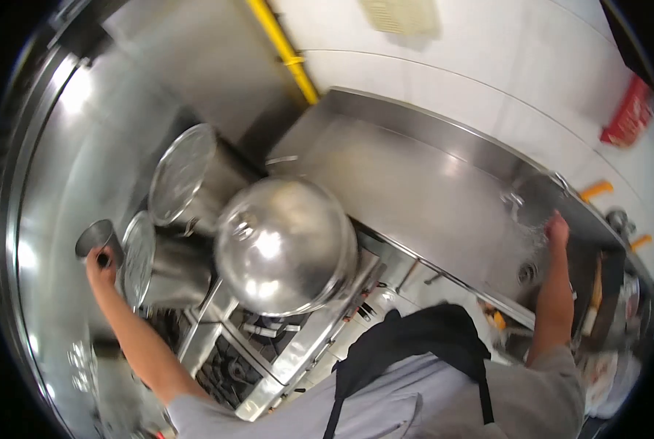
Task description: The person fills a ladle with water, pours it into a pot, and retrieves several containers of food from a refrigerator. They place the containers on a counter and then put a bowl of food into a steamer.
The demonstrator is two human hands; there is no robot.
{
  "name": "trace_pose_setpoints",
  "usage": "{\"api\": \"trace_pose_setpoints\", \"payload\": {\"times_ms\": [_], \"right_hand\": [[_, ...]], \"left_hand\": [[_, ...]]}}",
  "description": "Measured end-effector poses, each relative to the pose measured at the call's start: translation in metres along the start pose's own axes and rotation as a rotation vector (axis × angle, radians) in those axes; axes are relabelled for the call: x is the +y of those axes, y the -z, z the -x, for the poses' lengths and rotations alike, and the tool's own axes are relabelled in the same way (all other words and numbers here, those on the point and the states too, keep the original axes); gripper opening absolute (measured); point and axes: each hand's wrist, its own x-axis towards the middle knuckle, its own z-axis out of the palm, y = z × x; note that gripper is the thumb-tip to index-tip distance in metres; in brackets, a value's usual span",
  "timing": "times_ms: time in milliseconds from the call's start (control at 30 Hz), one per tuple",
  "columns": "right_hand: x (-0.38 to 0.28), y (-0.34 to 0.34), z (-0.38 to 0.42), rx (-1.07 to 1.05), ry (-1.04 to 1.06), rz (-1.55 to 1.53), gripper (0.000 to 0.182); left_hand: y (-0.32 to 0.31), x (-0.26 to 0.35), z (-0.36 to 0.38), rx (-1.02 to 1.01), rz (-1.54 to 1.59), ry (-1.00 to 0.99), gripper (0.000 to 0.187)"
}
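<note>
At the far left, my left hand (pixel 101 272) is closed on a grey metal cup (pixel 100 235), held out beside the tall lidded pots. A dark round end shows at my fingers; I cannot make out whether it is the cup's handle. My right hand (pixel 557 228) reaches into the right end of the steel sink (pixel 415 183). Water (pixel 535 238) splashes just left of it, near the tap spout (pixel 513 197). Motion blur hides what its fingers do and whether they hold anything.
A large domed steel lid (pixel 286 245) covers a vessel at the centre. Two tall pots, a rear pot (pixel 184 175) and a front pot (pixel 169 271), stand left of it. Stove burners (pixel 232 369) lie below. A yellow pipe (pixel 283 47) runs up the wall; orange tap handles (pixel 596 192) are at right.
</note>
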Motion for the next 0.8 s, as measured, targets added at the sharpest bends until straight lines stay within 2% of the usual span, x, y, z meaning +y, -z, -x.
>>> {"api": "trace_pose_setpoints", "payload": {"times_ms": [33,67,100,167,200,267,333,367,400,433,467,500,533,567,600,633,667,733,767,800], "right_hand": [[0.011,0.013,-0.009,-0.28,0.06,-0.014,0.023],[0.036,0.02,-0.034,-0.094,0.184,0.643,0.017],[0.041,0.019,-0.027,-0.119,0.075,0.546,0.02],[0.043,0.005,-0.007,-0.137,0.018,0.57,0.027],[0.056,-0.003,-0.017,-0.151,0.073,0.731,0.025],[0.056,-0.021,-0.007,-0.274,0.018,0.582,0.029],[0.071,-0.04,-0.017,-0.293,0.055,0.701,0.034],[0.056,-0.051,-0.003,-0.325,-0.043,0.593,0.035],[0.031,-0.064,0.026,-0.357,-0.146,0.488,0.036],[0.029,-0.071,0.033,-0.39,-0.146,0.471,0.035],[0.028,-0.077,0.034,-0.416,-0.146,0.452,0.035],[0.029,-0.081,0.035,-0.465,-0.165,0.43,0.034],[0.033,-0.083,0.036,-0.506,-0.188,0.408,0.033],[0.034,-0.085,0.033,-0.542,-0.21,0.384,0.033],[0.031,-0.089,0.037,-0.52,-0.271,0.303,0.03],[0.019,-0.095,0.049,-0.493,-0.332,0.221,0.028],[0.006,-0.1,0.051,-0.466,-0.387,0.136,0.026],[-0.012,-0.108,0.032,-0.455,-0.527,-0.441,0.023],[-0.02,-0.112,0.025,-0.44,-0.589,-0.734,0.022],[-0.023,-0.114,0.025,-0.44,-0.627,-0.78,0.022]], "left_hand": [[0.008,-0.002,-0.024,-0.229,0.035,0.101,0.011],[-0.02,-0.008,0.003,-0.249,0.033,0.144,0.016],[-0.057,-0.012,0.045,-0.263,0.037,0.186,0.022],[-0.113,-0.031,0.091,-0.452,0.217,0.401,0.029],[-0.132,-0.044,0.116,-0.531,0.316,0.494,0.032],[-0.202,-0.08,0.187,-0.447,0.213,0.264,0.027],[-0.248,-0.129,0.201,-0.586,0.293,0.364,0.024],[-0.288,-0.149,0.249,-0.529,0.249,0.31,0.022],[-0.314,-0.175,0.247,-0.662,0.267,0.569,0.024],[-0.341,-0.202,0.246,-0.785,0.248,0.828,0.025],[-0.373,-0.22,0.268,-0.854,0.039,0.708,0.025],[-0.402,-0.247,0.267,-0.75,-0.17,0.635,0.022],[-0.425,-0.281,0.248,-0.804,-0.398,0.574,0.014],[-0.443,-0.296,0.263,-0.798,-0.607,0.317,0.007],[-0.459,-0.318,0.253,-0.815,-0.794,0.202,0.005],[-0.475,-0.341,0.237,-0.766,-0.983,0.119,0.011],[-0.488,-0.389,0.186,-0.758,-1.492,-0.226,0.023],[-0.504,-0.367,0.244,-0.568,-1.677,-0.494,0.032],[-0.51,-0.371,0.243,-0.566,-1.72,-0.474,0.033],[-0.515,-0.379,0.239,-0.57,-1.769,-0.454,0.034]]}}
